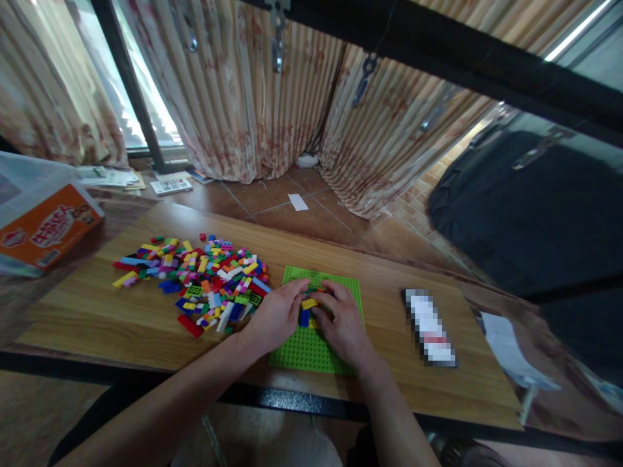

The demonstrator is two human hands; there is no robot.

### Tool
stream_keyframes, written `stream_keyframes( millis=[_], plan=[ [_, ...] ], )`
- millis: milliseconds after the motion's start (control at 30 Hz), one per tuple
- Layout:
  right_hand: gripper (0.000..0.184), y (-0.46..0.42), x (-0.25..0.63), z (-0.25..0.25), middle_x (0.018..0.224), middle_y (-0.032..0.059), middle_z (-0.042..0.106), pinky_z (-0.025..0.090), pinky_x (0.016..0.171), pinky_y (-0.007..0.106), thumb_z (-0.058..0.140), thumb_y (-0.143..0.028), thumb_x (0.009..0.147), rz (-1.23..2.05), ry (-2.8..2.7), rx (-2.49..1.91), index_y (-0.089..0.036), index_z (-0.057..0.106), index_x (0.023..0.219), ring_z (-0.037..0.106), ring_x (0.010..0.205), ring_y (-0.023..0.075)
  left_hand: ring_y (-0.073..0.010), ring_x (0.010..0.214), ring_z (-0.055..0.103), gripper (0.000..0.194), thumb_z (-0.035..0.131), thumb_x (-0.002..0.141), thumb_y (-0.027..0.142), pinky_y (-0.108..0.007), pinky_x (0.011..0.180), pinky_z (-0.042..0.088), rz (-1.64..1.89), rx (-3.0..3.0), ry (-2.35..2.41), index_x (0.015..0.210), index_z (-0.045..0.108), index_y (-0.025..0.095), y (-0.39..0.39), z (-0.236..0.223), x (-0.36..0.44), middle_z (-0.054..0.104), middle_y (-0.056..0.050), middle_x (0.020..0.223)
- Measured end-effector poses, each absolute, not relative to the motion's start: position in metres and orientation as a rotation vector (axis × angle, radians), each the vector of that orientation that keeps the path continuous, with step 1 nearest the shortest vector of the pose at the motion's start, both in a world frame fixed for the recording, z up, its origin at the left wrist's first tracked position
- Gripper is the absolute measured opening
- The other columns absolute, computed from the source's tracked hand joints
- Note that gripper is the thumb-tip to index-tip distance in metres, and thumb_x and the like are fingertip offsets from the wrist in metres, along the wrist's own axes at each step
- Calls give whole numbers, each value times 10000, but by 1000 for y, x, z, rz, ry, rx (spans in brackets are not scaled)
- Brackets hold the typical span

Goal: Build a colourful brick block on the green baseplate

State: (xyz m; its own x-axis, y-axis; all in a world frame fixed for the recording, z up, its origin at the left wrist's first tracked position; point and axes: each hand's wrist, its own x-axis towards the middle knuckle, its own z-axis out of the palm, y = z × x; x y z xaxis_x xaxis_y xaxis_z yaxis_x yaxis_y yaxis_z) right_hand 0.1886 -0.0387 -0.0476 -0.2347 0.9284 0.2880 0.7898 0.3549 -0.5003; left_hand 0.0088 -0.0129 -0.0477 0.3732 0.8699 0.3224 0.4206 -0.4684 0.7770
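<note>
A green studded baseplate [311, 353] lies on the wooden table in front of me. Above its middle, my right hand [344, 324] curls its thumb and fingers around a yellow brick [309, 303]. Just below that brick is a blue brick [304, 318], close to the right thumb. My left hand [277, 316] comes in from the other side, fingers bent together against the same small group of bricks; anything in its grasp is hidden. Some green and orange pieces show between the two hands, partly covered by the fingers.
A heap of mixed coloured bricks [209, 275] spreads left of the baseplate. A blurred-out phone-like object [431, 327] lies on the right. A clear plastic tub with an orange label [48, 224] stands far left. A black metal bar [413, 39] crosses overhead before curtains [233, 97].
</note>
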Motion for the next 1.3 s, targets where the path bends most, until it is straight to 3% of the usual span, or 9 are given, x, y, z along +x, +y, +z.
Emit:
stream_keyframes(
  millis=[200, 467, 900, 1300],
  plan=[
    [176, -38, 185, -47, 1253, 95, 566, 425, 997, 497, 577, -239, 880, 334, -2037, -1508, -250, 695, 1011, 512, 1173, 268, -212, 1080, 647, 361, 406, 886, 110, -363, 948, 528, 966, 2049, 1125, 1214, 554, 143, -12, -46, 8, 674, -121, 1168],
    [174, -38, 182, -46, 1219, 90, 597, 432, 1007, 458, 576, -246, 885, 315, -1947, -1510, -235, 682, 1022, 530, 1161, 249, -223, 1016, 669, 383, 454, 871, 148, -396, 926, 540, 961, 2088, 1131, 1244, 535, 134, -10, -50, 8, 672, -129, 1170],
    [232, -38, 177, -44, 1197, 97, 619, 448, 986, 447, 552, -268, 902, 339, -1910, -1489, -240, 670, 1099, 554, 1134, 248, -214, 1102, 640, 374, 438, 886, 139, -384, 966, 522, 966, 2129, 1130, 1244, 546, 166, -9, -49, 8, 669, -102, 1191],
    [188, -36, 178, -48, 1170, 97, 630, 445, 979, 463, 559, -292, 903, 303, -1876, -1525, -228, 680, 1031, 558, 1105, 255, -206, 974, 675, 386, 457, 881, 135, -373, 910, 540, 981, 2088, 1165, 1260, 526, 151, -9, -49, 7, 681, -109, 1131]
  ],
)
